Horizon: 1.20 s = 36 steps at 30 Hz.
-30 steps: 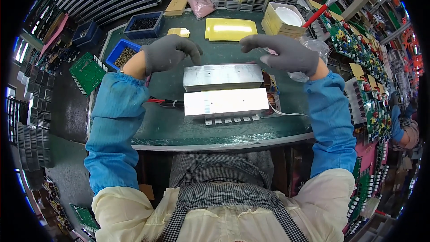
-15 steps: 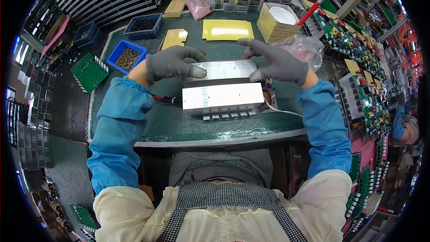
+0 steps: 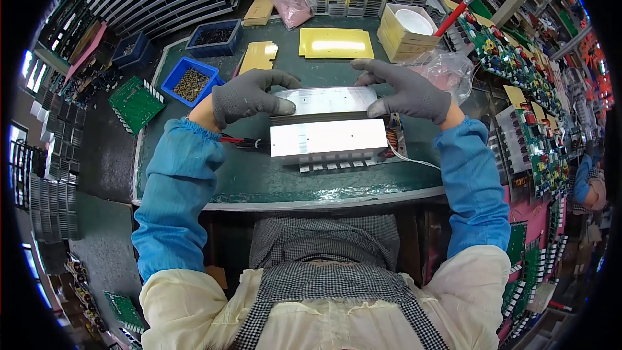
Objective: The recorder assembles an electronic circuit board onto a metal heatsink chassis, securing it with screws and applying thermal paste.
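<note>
While both grey-gloved hands pinch the ends of the silver aluminium heatsink assembly [image 3: 327,126] mid green table [image 3: 246,178], left hand [image 3: 249,96] curled closed over its left corner, right hand [image 3: 405,94] wrapped on the right, I'd worry the white wire [image 3: 414,159] and red leads [image 3: 240,141] snag or get yanked if it's turned carelessly.

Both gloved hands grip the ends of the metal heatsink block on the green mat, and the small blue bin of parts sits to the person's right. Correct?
Not quite. The head view shows the blue bin to the person's left, beyond the left hand. The rest holds: left hand and right hand grip the ends of the heatsink block on the green mat.
</note>
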Each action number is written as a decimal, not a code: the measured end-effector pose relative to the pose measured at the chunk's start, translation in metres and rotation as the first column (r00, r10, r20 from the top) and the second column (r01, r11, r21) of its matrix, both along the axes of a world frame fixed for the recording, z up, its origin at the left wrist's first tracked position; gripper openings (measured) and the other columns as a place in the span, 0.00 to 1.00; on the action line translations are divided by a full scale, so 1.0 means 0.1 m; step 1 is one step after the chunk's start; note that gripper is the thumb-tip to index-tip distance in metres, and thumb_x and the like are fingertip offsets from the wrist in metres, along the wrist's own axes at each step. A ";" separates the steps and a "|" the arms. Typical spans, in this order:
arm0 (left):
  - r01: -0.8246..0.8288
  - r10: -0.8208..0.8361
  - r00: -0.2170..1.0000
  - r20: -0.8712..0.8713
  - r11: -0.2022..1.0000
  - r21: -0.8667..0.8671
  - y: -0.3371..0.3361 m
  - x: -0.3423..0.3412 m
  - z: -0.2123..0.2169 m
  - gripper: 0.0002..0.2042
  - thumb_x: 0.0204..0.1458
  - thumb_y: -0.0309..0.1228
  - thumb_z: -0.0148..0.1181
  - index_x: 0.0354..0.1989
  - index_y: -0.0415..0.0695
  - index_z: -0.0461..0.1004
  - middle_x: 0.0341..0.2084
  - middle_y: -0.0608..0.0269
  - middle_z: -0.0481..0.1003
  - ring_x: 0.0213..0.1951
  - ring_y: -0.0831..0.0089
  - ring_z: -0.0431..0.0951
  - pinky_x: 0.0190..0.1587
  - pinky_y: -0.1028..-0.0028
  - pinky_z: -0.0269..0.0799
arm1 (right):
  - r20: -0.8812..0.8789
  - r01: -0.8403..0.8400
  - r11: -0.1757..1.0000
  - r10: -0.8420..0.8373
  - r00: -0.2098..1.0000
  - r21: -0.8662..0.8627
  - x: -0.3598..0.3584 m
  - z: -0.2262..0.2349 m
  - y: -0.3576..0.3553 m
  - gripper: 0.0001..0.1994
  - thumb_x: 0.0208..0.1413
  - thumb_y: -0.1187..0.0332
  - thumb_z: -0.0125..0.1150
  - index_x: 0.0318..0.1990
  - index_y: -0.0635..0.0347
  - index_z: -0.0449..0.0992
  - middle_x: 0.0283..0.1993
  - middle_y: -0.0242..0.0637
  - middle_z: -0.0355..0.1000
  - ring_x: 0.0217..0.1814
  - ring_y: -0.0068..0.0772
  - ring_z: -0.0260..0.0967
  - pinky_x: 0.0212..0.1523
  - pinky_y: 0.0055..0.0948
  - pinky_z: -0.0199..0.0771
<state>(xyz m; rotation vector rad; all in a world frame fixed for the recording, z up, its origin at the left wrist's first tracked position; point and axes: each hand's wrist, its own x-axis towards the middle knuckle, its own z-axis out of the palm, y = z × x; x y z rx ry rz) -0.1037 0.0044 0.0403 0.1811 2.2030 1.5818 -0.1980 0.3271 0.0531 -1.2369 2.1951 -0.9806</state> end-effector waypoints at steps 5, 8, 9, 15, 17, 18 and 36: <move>-0.025 0.020 0.998 0.054 0.996 0.083 0.02 0.04 0.01 0.29 0.46 0.30 0.71 0.57 0.33 0.71 0.52 0.50 0.74 0.54 0.64 0.74 0.60 0.70 0.67 | 0.003 0.011 1.000 -0.010 1.000 -0.014 0.01 -0.03 0.02 0.46 0.42 0.54 0.76 0.68 0.59 0.60 0.56 0.41 0.73 0.63 0.35 0.68 0.64 0.34 0.65; -0.045 0.037 0.997 0.071 0.993 0.110 0.01 0.06 -0.01 0.29 0.47 0.29 0.70 0.58 0.33 0.70 0.51 0.50 0.75 0.53 0.65 0.75 0.60 0.70 0.68 | 0.024 0.025 1.000 -0.025 0.999 -0.012 0.02 -0.02 0.01 0.45 0.42 0.54 0.76 0.68 0.59 0.60 0.56 0.41 0.73 0.63 0.35 0.68 0.64 0.34 0.66; -0.044 0.034 0.996 0.078 0.990 0.133 0.01 0.07 -0.02 0.28 0.47 0.29 0.70 0.58 0.33 0.70 0.51 0.50 0.75 0.53 0.65 0.75 0.59 0.70 0.68 | 0.026 0.025 1.000 -0.024 0.999 -0.011 0.02 -0.02 0.01 0.45 0.42 0.54 0.76 0.68 0.59 0.60 0.56 0.41 0.73 0.63 0.35 0.68 0.64 0.34 0.66; -0.049 0.037 0.995 0.094 0.991 0.123 0.00 0.07 0.01 0.27 0.49 0.27 0.68 0.58 0.33 0.70 0.52 0.51 0.75 0.53 0.66 0.75 0.60 0.70 0.68 | -0.002 0.014 1.000 -0.014 1.000 0.001 0.01 -0.02 0.00 0.45 0.43 0.55 0.75 0.68 0.60 0.60 0.56 0.42 0.73 0.62 0.36 0.68 0.64 0.34 0.66; -0.051 0.041 0.995 0.092 0.992 0.116 0.00 0.07 0.02 0.27 0.49 0.27 0.68 0.58 0.33 0.70 0.52 0.51 0.75 0.53 0.67 0.75 0.60 0.70 0.68 | 0.005 0.004 1.000 -0.004 1.000 -0.008 0.01 -0.02 0.00 0.45 0.43 0.56 0.75 0.68 0.60 0.60 0.56 0.43 0.73 0.62 0.36 0.68 0.64 0.34 0.66; -0.057 0.047 0.995 0.089 0.993 0.106 0.01 0.08 0.02 0.27 0.49 0.27 0.68 0.59 0.33 0.70 0.52 0.52 0.75 0.53 0.67 0.75 0.60 0.70 0.68 | 0.005 0.006 1.000 -0.006 1.000 -0.006 0.01 -0.02 0.00 0.45 0.43 0.56 0.75 0.68 0.60 0.60 0.56 0.43 0.73 0.62 0.36 0.68 0.64 0.34 0.66; -0.089 0.073 0.992 0.100 0.982 0.168 0.00 0.16 -0.03 0.30 0.46 0.31 0.70 0.59 0.34 0.69 0.51 0.52 0.75 0.54 0.64 0.74 0.62 0.66 0.65 | -0.011 0.030 0.999 -0.030 0.999 0.016 0.07 0.03 -0.02 0.45 0.41 0.56 0.76 0.67 0.59 0.60 0.55 0.40 0.74 0.62 0.37 0.69 0.63 0.35 0.66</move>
